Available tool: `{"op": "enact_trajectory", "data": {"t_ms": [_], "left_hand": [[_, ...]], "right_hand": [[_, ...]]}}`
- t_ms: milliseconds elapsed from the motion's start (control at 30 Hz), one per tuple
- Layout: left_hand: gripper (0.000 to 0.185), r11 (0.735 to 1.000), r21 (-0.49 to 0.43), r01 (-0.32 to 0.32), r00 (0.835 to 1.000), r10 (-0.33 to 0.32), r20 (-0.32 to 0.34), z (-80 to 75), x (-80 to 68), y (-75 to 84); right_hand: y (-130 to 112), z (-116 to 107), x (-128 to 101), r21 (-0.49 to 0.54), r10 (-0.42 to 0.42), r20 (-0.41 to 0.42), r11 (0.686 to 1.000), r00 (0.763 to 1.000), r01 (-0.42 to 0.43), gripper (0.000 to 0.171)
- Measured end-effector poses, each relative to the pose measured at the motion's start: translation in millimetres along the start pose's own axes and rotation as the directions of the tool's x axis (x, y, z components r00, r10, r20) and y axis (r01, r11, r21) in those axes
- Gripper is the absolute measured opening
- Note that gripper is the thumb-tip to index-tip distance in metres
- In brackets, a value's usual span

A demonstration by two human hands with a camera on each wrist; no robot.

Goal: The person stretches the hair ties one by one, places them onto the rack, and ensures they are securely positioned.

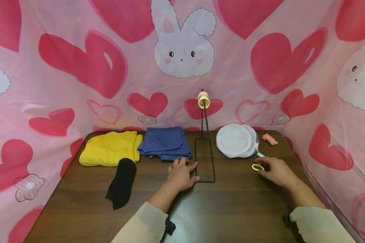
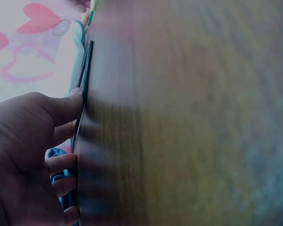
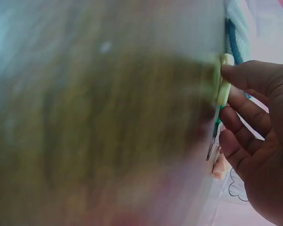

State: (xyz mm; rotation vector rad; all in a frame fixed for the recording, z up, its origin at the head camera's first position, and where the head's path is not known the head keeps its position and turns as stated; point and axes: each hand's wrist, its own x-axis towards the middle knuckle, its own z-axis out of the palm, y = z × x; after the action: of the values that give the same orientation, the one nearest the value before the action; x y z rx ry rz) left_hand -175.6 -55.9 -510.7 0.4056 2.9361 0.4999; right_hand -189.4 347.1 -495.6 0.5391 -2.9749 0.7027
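Observation:
My left hand point(image 1: 181, 174) rests on the table at the base of a black wire stand point(image 1: 213, 162), with its fingers spread and its thumb touching the frame's near left corner. In the left wrist view the thumb lies against the black wire point(image 2: 88, 70). On the stand's raised arm hang pink and yellow rings point(image 1: 203, 101). To the right, my right hand point(image 1: 276, 171) pinches a pale yellow ring point(image 1: 253, 168) close over the tabletop. The right wrist view shows the thumb on the ring point(image 3: 225, 94) and the other fingers loosely bent.
A folded yellow cloth point(image 1: 109, 148) and a folded blue cloth point(image 1: 164, 141) lie at the back left, a black sock point(image 1: 121, 185) before them. White round mesh pieces point(image 1: 234, 140) lie right of the stand, and a coral-coloured bundle point(image 1: 270, 139) near the table's point(image 1: 219, 216) back right corner.

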Motion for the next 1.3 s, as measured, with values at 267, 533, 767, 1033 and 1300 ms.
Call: {"op": "enact_trajectory", "data": {"t_ms": [267,533,767,1033,1300], "left_hand": [[0.066,1.0,0.002,0.0,1.0,0.0,0.005,-1.0,-0.2,1.5],[0.065,1.0,0.004,-0.011,1.0,0.011,-0.001,0.3,0.9,0.3],[0.065,1.0,0.002,-0.012,1.0,0.012,0.004,-0.4,1.1,0.9],[0.065,1.0,0.011,-0.008,1.0,0.008,0.006,0.4,0.3,0.1],[0.065,1.0,0.006,-0.007,1.0,0.007,0.0,0.7,-0.3,0.2]], "right_hand": [[-8,-4,2,0.028,-0.026,-0.055,0.999,0.998,0.028,0.036],[-25,-7,5,0.008,-0.122,-0.171,0.992,0.978,0.126,0.035],[-49,-12,10,-0.003,-0.227,-0.259,0.972,0.939,0.235,0.038],[-90,-21,20,0.015,-0.336,-0.356,0.931,0.872,0.365,0.039],[-134,-33,31,0.014,-0.439,-0.431,0.87,0.788,0.492,0.036]]}}
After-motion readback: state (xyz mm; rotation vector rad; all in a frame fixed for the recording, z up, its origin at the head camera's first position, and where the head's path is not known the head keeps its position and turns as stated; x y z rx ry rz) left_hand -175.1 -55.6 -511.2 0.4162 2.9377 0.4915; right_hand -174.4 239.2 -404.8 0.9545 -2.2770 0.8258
